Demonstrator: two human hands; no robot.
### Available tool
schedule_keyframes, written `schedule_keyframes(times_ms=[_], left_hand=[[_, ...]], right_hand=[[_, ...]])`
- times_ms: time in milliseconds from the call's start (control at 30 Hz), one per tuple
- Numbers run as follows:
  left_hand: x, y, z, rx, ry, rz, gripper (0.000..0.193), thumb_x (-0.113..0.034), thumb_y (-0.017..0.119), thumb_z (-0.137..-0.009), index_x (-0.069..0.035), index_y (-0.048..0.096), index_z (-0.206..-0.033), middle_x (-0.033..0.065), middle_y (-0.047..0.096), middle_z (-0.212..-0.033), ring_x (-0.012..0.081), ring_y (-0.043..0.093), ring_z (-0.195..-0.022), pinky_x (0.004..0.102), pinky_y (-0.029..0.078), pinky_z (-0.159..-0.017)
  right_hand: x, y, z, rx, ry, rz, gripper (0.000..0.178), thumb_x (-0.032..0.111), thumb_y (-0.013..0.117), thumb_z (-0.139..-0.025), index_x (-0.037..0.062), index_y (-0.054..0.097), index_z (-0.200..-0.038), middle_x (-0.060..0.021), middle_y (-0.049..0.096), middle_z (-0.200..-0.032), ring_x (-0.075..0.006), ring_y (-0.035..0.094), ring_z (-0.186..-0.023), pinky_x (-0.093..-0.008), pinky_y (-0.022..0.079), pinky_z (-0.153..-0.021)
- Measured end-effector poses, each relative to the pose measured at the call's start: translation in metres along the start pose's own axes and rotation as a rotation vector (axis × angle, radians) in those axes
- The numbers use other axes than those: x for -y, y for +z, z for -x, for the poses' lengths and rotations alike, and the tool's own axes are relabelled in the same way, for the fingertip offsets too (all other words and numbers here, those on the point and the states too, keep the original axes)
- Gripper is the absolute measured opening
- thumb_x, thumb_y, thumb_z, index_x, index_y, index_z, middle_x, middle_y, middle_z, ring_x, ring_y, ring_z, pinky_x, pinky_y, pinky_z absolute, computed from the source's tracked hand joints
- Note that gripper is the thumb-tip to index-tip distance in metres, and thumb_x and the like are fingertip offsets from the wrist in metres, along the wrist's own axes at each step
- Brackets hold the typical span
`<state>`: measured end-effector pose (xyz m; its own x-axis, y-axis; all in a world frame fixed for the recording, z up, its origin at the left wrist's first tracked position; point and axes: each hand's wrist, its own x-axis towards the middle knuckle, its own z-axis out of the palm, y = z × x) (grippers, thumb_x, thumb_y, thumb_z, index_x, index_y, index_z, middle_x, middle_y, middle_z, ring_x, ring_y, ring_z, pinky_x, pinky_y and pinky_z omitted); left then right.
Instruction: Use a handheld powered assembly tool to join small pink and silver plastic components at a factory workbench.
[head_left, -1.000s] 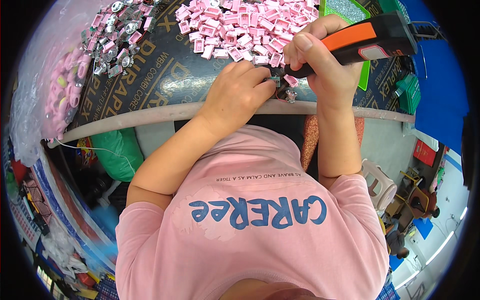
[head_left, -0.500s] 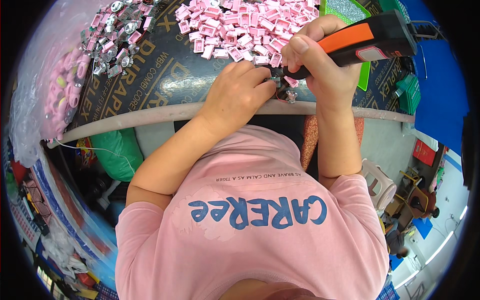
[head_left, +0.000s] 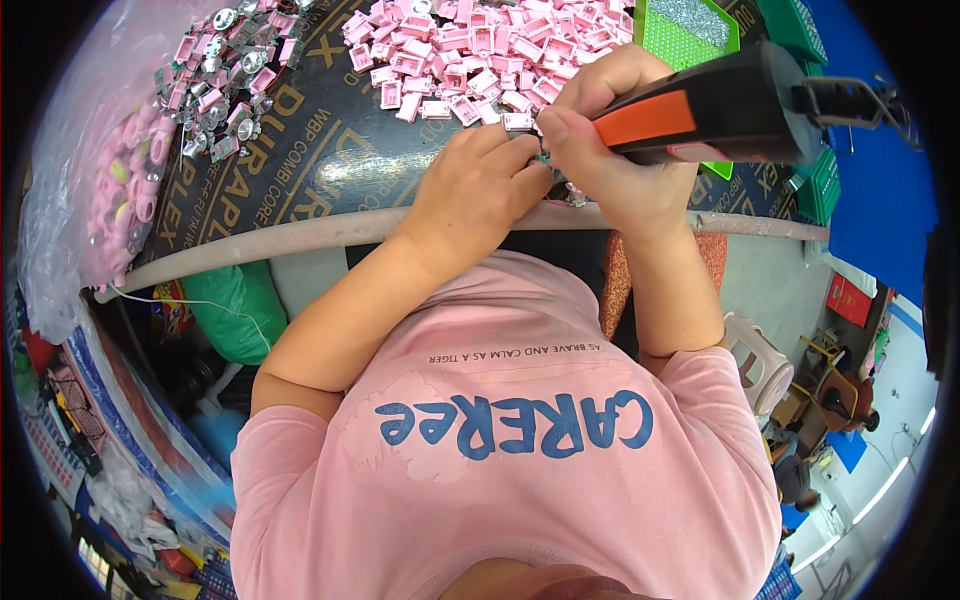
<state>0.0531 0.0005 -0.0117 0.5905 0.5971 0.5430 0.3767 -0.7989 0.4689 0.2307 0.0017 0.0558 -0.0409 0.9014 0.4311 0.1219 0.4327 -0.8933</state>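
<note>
Hands: right hand [head_left: 625,160] grips screwdriver [head_left: 715,105]; left hand [head_left: 475,190] at table edge [head_left: 300,235].

A clear plastic bag [head_left: 75,200] holding pink parts lay at the left edge of the worktop [head_left: 330,170]. The dark worktop surface bore large pale printed lettering in a curved band. A small red sign [head_left: 850,298] stood at far right, below the worktop. No screens were seen.

dark board tabletop [head_left: 330,170] | pink plastic housings [head_left: 470,50] (heaped) | green tray [head_left: 690,30]
</note>
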Motion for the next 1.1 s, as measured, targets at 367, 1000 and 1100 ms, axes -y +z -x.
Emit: schedule_keyframes(times_ms=[367, 1000, 1100], left_hand=[[0.002, -0.028, -0.005, 0.127, -0.061, 0.119, 0.023, -0.004, 0.072, -0.083, -0.006, 0.072, -0.106, 0.0092, 0.072, -0.107, 0.0312, 0.066, -0.094, 0.0428, 0.055, -0.085], [0.019, -0.055, -0.037, 0.379, 0.325, -0.012, 0.021, -0.009, 0.072, -0.082, -0.007, 0.07, -0.102, 0.0095, 0.07, -0.121, 0.0301, 0.064, -0.106, 0.0441, 0.051, -0.093], [0.009, -0.055, -0.03, 0.236, 0.179, -0.036, 0.029, -0.007, 0.081, -0.079, -0.006, 0.071, -0.106, 0.0092, 0.072, -0.11, 0.0323, 0.064, -0.107, 0.0473, 0.05, -0.095]], right_hand=[[0.024, -0.059, -0.008, 0.048, -0.09, -0.29, 0.018, 0.0, 0.069, -0.09, 0.0036, 0.057, -0.103, -0.0108, 0.061, -0.079, -0.023, 0.061, -0.065, -0.0433, 0.055, -0.068], [-0.031, -0.146, -0.002, -0.459, -0.096, -0.039, 0.012, -0.002, 0.076, -0.094, 0.0006, 0.066, -0.091, -0.0097, 0.066, -0.073, -0.0207, 0.064, -0.059, -0.0387, 0.057, -0.063], [-0.027, -0.15, 0.0, -0.493, -0.084, -0.033, 0.011, -0.002, 0.076, -0.094, 0.0006, 0.066, -0.091, -0.0099, 0.067, -0.073, -0.021, 0.064, -0.059, -0.0392, 0.057, -0.064]])
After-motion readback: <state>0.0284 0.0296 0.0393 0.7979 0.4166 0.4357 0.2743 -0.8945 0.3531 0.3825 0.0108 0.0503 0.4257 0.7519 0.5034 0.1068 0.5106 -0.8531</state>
